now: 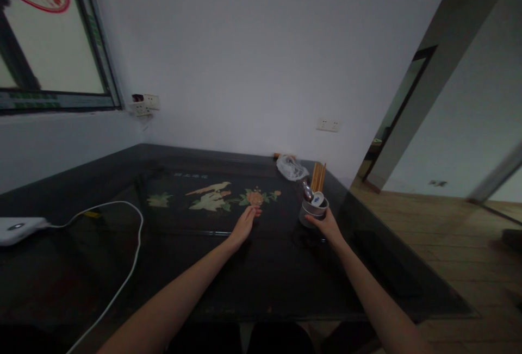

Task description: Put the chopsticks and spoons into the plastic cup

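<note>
My right hand (327, 225) is wrapped round the right side of a grey cylindrical cup (306, 218) near the table's right end. A bundle of wooden chopsticks (318, 177), a shiny metal spoon (308, 191) and a white spoon with a blue mark (317, 199) stick up out of the cup. Over the flower picture on the dark table (261, 272), my left hand (246, 222) hovers or rests with its fingers loosely bent and nothing visible in them. A gap of table lies between that hand and the cup.
Behind the cup, a crumpled clear plastic bag (291, 168) lies near the wall. On the left, a white device (22, 230) trails a white cable (141, 229) across the tabletop. A dark flat object (385, 261) lies at the right edge. Wall sockets (328, 125) are behind.
</note>
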Available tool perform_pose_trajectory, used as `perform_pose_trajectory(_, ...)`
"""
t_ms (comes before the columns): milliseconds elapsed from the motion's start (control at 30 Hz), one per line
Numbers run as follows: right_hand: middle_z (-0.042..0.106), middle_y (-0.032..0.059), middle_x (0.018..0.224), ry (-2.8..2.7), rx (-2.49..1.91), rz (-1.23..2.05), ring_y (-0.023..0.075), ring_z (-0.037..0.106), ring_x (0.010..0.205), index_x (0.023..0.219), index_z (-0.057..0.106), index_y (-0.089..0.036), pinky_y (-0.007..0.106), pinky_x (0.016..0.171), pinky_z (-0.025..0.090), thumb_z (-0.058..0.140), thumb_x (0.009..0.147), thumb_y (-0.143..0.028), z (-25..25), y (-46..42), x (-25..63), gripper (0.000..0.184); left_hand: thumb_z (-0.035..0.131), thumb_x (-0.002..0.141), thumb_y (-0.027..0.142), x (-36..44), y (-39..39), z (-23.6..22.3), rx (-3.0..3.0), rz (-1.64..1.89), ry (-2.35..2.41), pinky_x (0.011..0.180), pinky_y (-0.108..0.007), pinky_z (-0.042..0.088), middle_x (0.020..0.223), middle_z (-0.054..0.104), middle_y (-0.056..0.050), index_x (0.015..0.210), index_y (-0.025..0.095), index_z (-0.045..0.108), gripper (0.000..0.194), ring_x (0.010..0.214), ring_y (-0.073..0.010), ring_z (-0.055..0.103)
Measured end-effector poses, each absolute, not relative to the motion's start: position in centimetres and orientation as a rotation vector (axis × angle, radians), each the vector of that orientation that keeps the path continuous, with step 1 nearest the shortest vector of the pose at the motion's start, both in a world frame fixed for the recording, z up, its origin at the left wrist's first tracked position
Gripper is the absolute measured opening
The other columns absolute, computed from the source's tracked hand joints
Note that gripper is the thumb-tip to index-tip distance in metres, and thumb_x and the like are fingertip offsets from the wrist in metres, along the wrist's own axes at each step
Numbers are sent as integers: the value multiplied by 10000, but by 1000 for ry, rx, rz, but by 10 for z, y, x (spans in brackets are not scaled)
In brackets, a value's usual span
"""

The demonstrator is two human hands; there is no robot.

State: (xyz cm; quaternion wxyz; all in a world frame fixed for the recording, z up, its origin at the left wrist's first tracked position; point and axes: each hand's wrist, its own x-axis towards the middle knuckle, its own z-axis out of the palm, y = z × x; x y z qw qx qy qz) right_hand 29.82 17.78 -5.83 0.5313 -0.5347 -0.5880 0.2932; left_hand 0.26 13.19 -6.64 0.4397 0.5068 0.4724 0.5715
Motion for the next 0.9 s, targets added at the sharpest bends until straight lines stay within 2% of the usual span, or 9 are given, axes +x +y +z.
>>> perform_pose_trajectory(333, 575, 147, 1228, -1416, -1277, 668, 302, 545, 1137, 1230, 456, -158, 459, 991, 417, 798, 501, -432, -59, 178, 299, 849, 399, 888, 312, 2, 130, -66, 1297, 1402, 1204, 906, -324, 423, 983, 652, -83, 1026, 157, 565, 266, 914, -181, 614)
perform_pose_trajectory(900, 578, 106, 1226, -1451, -1179, 679, 277, 541, 1155, 1230, 447, -199, 470, 1021, 402, 763, 574, -430, -67, 181, 300, 764, 397, 882, 317, 2, 130, -65, 1299, 1386, 1215, 898, -298, 412, 978, 637, -69, 1028, 166, 556, 263, 898, -166, 607)
